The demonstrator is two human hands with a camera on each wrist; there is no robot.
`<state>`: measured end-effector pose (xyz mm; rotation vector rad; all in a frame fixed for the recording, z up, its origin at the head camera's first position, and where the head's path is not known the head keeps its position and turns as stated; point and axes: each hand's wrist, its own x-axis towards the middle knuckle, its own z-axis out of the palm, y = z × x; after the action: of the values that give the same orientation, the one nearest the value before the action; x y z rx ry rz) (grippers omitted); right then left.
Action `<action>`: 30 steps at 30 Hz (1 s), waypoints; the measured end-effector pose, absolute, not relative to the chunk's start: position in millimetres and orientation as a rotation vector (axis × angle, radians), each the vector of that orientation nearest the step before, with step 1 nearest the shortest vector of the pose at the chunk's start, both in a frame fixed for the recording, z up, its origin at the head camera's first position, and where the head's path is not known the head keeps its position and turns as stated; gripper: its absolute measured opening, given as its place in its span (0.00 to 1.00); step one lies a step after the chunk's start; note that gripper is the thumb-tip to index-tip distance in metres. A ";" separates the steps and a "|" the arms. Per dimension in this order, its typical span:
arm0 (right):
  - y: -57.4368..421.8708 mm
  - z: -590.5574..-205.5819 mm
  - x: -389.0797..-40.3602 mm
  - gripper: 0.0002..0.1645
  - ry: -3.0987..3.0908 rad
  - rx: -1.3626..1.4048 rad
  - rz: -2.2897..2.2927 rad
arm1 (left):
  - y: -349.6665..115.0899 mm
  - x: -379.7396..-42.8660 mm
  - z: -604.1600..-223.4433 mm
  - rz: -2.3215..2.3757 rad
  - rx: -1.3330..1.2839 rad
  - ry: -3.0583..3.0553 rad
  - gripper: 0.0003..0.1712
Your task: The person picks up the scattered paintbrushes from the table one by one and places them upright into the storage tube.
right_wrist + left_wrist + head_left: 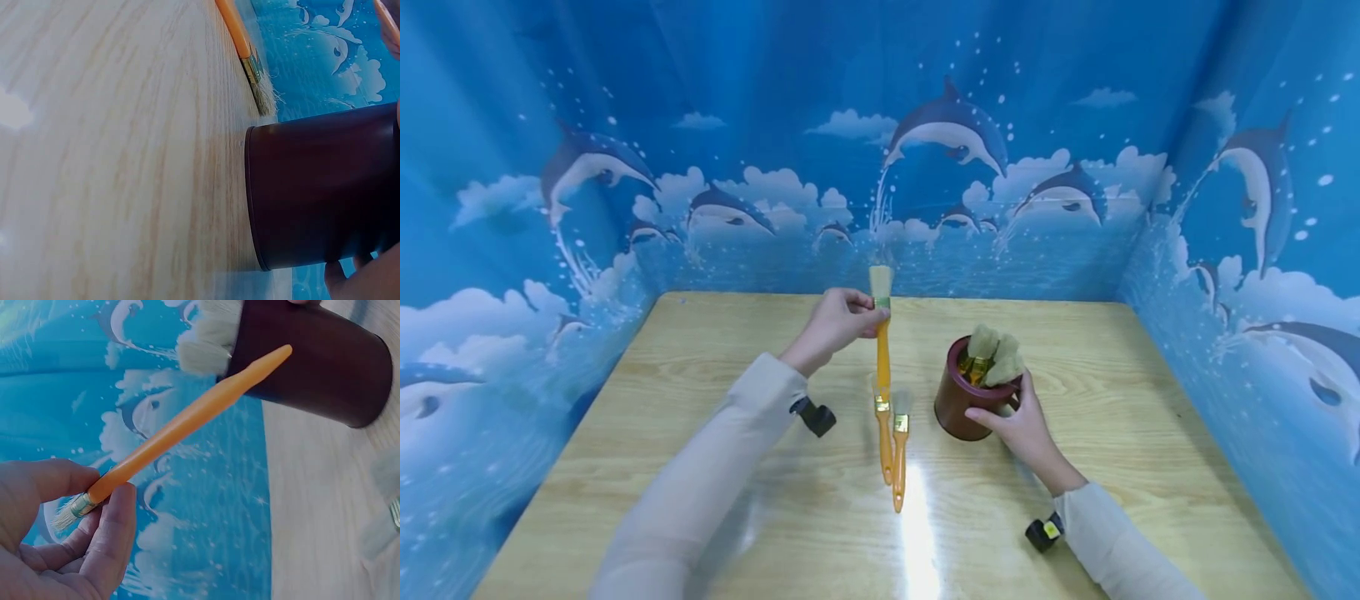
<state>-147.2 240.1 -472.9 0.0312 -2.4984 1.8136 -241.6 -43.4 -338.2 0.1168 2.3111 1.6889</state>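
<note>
My left hand (pixel 844 322) pinches a paintbrush (pixel 883 354) between thumb and fingers, close to the metal ferrule. Its pale bristles point up and its orange handle slants down toward the table; the left wrist view shows the handle (pixel 181 425) crossing in front of the dark cup (pixel 312 369). To the right, a reddish-brown cup (pixel 958 410) with a handle holds several brushes, bristles up (pixel 996 354). My right hand (pixel 1026 427) grips this cup at its right side, thumb across the front. Its other fingers are mostly hidden behind the cup.
Two smaller orange-handled brushes (pixel 884 442) lie side by side on the wooden table (pixel 700 467), left of the cup, bristles pointing away. A blue dolphin-print curtain (pixel 775 100) closes off the table's back and both sides.
</note>
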 end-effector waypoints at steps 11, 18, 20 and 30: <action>233.5 -451.3 -139.8 0.61 -2.505 0.037 1.843 | -12.5 -235.8 -313.6 1.753 0.242 2.319 0.14; 232.4 -450.1 -139.1 0.61 -2.513 0.021 1.847 | 5.2 -231.2 -310.2 1.802 0.378 2.345 0.14; 235.2 -457.2 -141.6 0.62 -2.511 0.022 1.843 | 9.6 -229.5 -310.8 1.796 0.409 2.373 0.14; 239.5 -470.5 -146.9 0.60 -2.493 0.046 1.816 | 27.0 -221.1 -323.0 1.670 0.540 2.476 0.12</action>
<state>-146.9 239.5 -470.5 0.0465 -2.4931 1.8162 -221.1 27.0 -323.0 0.5401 2.4761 1.6702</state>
